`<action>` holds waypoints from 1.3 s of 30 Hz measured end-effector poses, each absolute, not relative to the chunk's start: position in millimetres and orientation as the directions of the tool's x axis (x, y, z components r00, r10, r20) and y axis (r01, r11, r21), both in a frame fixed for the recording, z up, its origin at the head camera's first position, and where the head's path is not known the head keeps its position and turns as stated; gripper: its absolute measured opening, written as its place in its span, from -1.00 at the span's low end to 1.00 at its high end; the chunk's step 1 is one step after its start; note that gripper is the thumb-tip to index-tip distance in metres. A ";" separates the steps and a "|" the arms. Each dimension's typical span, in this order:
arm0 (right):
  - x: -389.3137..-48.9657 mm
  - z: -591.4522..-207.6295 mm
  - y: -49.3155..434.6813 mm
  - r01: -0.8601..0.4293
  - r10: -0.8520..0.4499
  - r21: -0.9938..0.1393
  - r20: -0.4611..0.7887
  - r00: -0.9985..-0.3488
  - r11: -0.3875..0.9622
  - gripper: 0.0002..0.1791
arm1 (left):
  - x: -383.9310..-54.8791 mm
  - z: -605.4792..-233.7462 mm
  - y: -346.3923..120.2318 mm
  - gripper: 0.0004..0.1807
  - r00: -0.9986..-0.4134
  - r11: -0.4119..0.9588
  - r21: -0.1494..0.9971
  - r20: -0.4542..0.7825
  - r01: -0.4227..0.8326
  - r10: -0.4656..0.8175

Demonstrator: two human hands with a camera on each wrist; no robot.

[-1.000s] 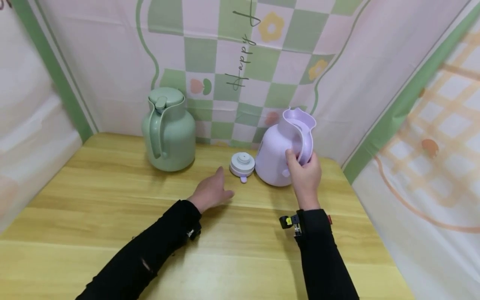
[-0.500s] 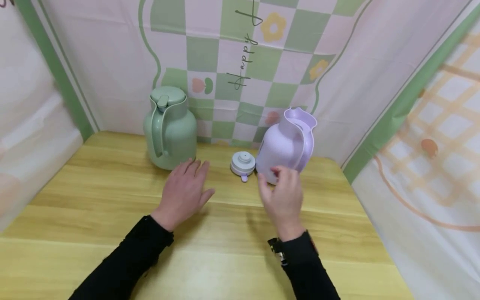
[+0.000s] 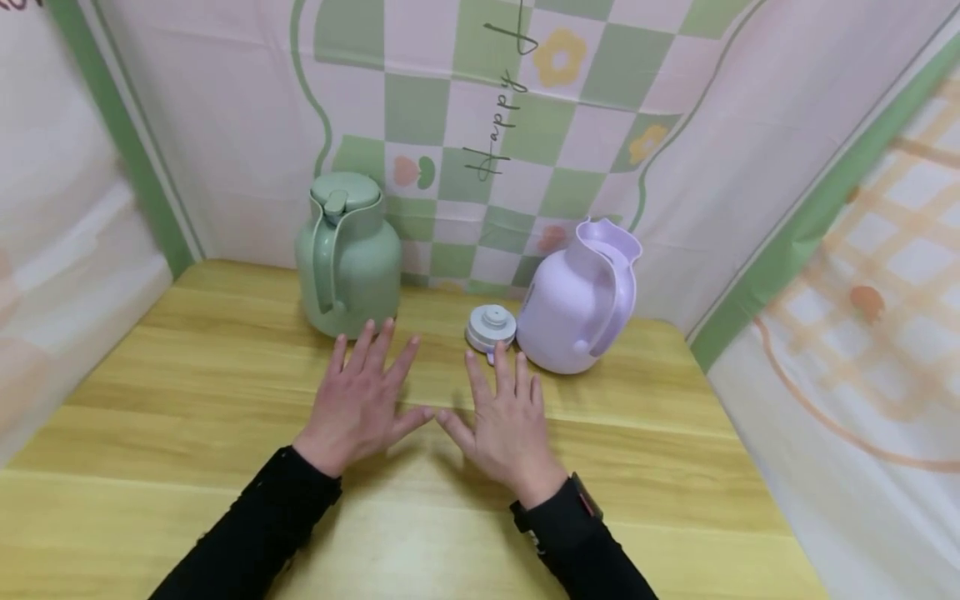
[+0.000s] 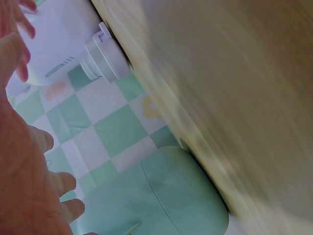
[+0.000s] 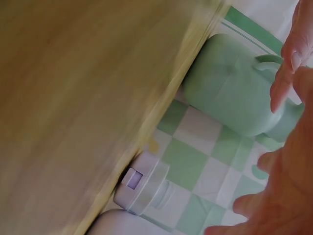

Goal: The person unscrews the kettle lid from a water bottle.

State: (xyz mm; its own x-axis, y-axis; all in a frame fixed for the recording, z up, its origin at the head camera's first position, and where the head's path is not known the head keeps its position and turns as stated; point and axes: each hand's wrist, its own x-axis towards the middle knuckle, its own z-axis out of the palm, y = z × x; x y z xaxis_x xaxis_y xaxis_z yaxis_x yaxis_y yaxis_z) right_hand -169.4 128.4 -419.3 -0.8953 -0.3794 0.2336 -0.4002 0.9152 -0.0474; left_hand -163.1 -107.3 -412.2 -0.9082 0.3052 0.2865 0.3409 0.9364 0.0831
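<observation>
Both hands hold nothing, palms down over the table with fingers spread and thumb tips close together. My left hand [image 3: 357, 408] is in front of the green thermos jug [image 3: 356, 262], its fingertips overlapping the jug's base in the head view. My right hand [image 3: 510, 429] lies just in front of the lid [image 3: 491, 327], which rests upside down with its small lilac tab toward me. Right of the lid stands the lilac thermos jug [image 3: 573, 308], its mouth uncovered and its handle turned to the right. The green jug wears its lid, with the handle facing me.
A wooden table [image 3: 420, 533] carries everything. Behind it hangs a green and white checked cloth [image 3: 480, 150] with printed lettering, close to the jugs. More printed cloth hangs at the left and right sides.
My right hand has let go of the lilac jug's handle and moved left and toward me, fingers spreading. The left hand has drawn back leftward from beside the lid and flattened out.
</observation>
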 end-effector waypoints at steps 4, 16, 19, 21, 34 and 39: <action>-169.5 -419.6 127.5 -0.395 -0.374 -0.045 0.238 -0.896 0.917 0.01 | -162.3 -411.9 -108.7 0.08 -0.917 0.940 0.094 0.270 0.328 0.293; -167.7 -419.2 127.6 -0.389 -0.365 -0.077 0.217 -0.905 0.918 -0.01 | -158.7 -407.8 -110.3 0.08 -0.934 0.949 0.091 0.227 0.301 0.275; -167.9 -419.0 127.1 -0.392 -0.368 -0.079 0.217 -0.904 0.917 -0.01 | -158.9 -405.8 -110.9 0.08 -0.939 0.952 0.092 0.218 0.293 0.268; -168.2 -419.0 126.8 -0.392 -0.368 -0.078 0.216 -0.904 0.917 -0.01 | -159.0 -404.5 -111.5 0.08 -0.941 0.952 0.097 0.214 0.289 0.263; -169.5 -417.9 126.0 -0.385 -0.361 -0.101 0.194 -0.912 0.917 -0.01 | -155.2 -396.1 -119.5 0.06 -0.926 0.946 0.098 0.256 0.308 0.276; -172.5 -415.2 122.3 -0.403 -0.373 -0.104 0.226 -0.900 0.909 -0.01 | -153.1 -388.1 -121.6 0.03 -0.896 0.936 0.076 0.326 0.344 0.303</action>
State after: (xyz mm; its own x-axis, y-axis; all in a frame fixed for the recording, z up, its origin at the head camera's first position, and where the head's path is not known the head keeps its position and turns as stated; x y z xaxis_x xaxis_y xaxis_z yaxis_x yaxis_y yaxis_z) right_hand -172.5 122.3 -415.2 -0.8999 -0.3728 0.2263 -0.4029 0.9093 -0.1043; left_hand -153.1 -121.6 -388.1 -0.8955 0.3027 0.3261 0.3441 0.9358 0.0762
